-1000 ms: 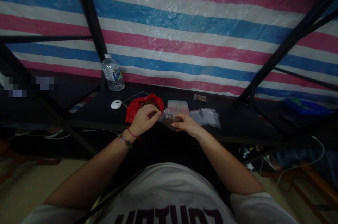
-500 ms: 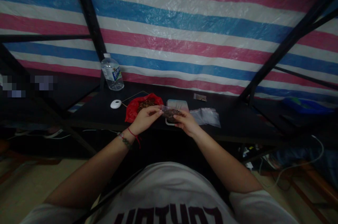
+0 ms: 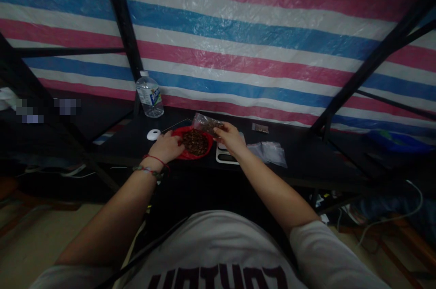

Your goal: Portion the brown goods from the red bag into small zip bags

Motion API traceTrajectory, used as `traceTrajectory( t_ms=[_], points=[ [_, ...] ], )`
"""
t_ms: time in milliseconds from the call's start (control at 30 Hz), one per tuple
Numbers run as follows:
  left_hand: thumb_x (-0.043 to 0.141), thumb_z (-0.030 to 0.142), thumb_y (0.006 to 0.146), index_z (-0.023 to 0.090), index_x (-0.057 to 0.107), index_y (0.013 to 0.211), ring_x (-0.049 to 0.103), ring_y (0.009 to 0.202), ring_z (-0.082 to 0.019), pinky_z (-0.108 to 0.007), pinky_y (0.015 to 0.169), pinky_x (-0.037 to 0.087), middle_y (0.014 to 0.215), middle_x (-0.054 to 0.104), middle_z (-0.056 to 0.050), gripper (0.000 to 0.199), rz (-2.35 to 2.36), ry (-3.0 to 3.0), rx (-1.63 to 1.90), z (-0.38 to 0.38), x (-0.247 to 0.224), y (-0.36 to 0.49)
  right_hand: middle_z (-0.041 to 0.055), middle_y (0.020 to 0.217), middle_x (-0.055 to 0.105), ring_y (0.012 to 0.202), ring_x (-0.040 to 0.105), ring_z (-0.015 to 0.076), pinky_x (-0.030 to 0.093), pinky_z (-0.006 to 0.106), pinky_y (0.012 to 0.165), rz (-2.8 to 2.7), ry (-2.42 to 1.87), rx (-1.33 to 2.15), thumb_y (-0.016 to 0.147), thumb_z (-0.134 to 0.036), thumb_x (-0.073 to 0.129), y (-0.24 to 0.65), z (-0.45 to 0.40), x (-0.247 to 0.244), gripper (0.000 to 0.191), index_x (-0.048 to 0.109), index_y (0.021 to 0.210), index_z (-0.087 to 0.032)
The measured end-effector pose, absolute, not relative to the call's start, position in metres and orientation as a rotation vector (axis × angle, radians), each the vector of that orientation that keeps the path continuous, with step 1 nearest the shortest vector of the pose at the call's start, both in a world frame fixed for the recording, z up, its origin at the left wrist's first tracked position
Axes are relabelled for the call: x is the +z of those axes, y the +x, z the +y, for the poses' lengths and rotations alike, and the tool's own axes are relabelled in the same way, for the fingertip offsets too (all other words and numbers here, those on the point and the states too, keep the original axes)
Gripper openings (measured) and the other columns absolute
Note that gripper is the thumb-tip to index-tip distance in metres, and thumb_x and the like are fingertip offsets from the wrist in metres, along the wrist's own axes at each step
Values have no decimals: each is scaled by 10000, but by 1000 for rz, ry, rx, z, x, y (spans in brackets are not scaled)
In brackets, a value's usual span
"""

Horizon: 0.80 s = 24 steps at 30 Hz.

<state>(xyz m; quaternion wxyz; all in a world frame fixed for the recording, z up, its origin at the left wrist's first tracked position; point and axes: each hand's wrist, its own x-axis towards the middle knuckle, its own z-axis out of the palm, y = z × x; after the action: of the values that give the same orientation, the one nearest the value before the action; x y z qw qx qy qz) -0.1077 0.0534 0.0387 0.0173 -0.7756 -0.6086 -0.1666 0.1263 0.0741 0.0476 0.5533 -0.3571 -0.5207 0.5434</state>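
My right hand (image 3: 230, 137) grips a clear zip bag (image 3: 206, 122) partly filled with brown dried bits, holding it tilted above the back right rim of a red plastic bag (image 3: 192, 156). That red bag lies spread open like a bowl, full of loose brown pieces (image 3: 195, 142). At its left edge, my left hand (image 3: 166, 147) has its fingers curled over the rim, with the fingertips close to the pieces. A white kitchen scale (image 3: 227, 157) with a dark display sits under my right hand, which hides part of it.
Several flat clear bags (image 3: 270, 153) lie right of the scale. Behind them is a small filled bag (image 3: 260, 128). A white computer mouse (image 3: 153, 134) and a large clear bottle (image 3: 150, 96) stand to the left. Black metal posts (image 3: 127, 48) rise from the black table (image 3: 299, 157).
My left hand has let go of the clear bag and moved left to the red bag. My right hand has carried the clear bag up and left, off the scale, uncovering its display.
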Motion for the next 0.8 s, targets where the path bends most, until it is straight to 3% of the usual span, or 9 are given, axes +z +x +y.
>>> traceTrajectory(
  t_ms=[133, 233, 400, 500, 700, 800],
  points=[
    [467, 355, 802, 157, 707, 812, 648, 927, -276, -329, 809, 481, 892, 717, -137, 311, -2047, -2415, -238, 54, 48, -114, 45, 955, 660, 779, 641, 159, 572, 296, 646, -1489, -938, 1168, 732, -262, 674, 107, 89, 60, 253, 639, 966, -175],
    [440, 329, 804, 128, 705, 839, 675, 840, -269, -312, 745, 487, 872, 716, -163, 335, -2154, -2347, -215, 54, 55, -114, 60, 979, 662, 775, 645, 173, 574, 309, 641, -1666, -1009, 1055, 763, -260, 642, 95, 98, 65, 247, 652, 988, -159],
    [461, 343, 800, 143, 698, 953, 673, 866, -264, -313, 783, 488, 927, 718, -151, 346, -2119, -2402, -305, 56, 49, -117, 40, 895, 674, 620, 619, 132, 544, 269, 575, -1956, -1093, 871, 796, -255, 603, 84, 111, 66, 206, 679, 960, -156],
    [484, 248, 778, 145, 645, 1108, 670, 877, -248, -303, 790, 488, 956, 716, -136, 382, -2118, -2407, -344, 59, 40, -119, 27, 849, 679, 588, 608, 120, 537, 264, 596, -2019, -1118, 803, 812, -256, 579, 81, 116, 65, 194, 689, 943, -163],
    [415, 126, 768, 126, 704, 925, 656, 924, -244, -307, 878, 472, 937, 711, -147, 329, -2095, -2397, -425, 64, 40, -121, 23, 901, 695, 679, 637, 136, 543, 296, 717, -1998, -1093, 757, 842, -279, 551, 74, 120, 65, 225, 690, 991, -184],
    [428, 149, 763, 91, 687, 971, 642, 926, -258, -324, 888, 480, 959, 685, -176, 337, -2076, -2292, -531, 63, 44, -119, 34, 968, 705, 797, 653, 159, 515, 329, 835, -1993, -1074, 680, 873, -270, 520, 71, 120, 67, 247, 697, 1025, -189]
  ],
)
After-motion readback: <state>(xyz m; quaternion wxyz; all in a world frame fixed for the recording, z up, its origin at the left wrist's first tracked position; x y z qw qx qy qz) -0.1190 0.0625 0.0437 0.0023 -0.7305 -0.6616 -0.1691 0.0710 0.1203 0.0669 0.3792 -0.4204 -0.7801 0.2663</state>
